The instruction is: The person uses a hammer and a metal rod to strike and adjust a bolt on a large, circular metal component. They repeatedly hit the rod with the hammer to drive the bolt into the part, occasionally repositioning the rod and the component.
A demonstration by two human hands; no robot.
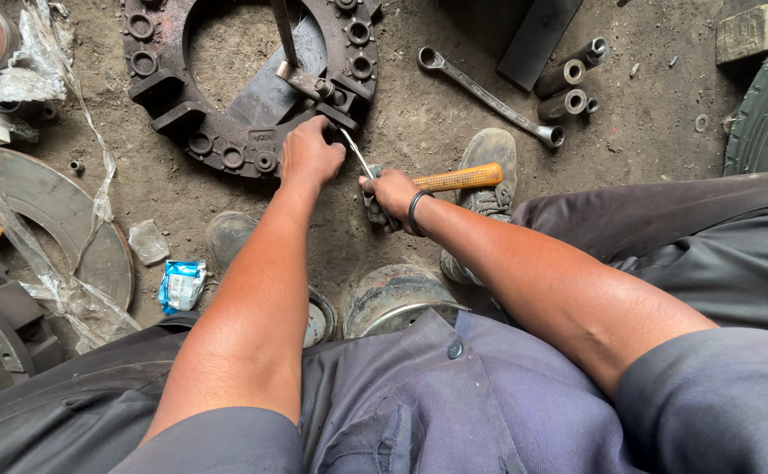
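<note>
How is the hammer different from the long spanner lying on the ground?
The hammer has an orange handle and is gripped in the right hand; the spanner is bare grey metal and lies untouched on the dirt. The spanner is slimmer, with a ring at each end. Both are hand tools.

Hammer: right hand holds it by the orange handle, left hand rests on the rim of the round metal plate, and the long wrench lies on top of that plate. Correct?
Not quite. The head view shows the wrench lying on the dirt floor to the right of the plate, not on it. The rest holds: right hand holds the hammer, left hand is on the plate's rim.
</note>
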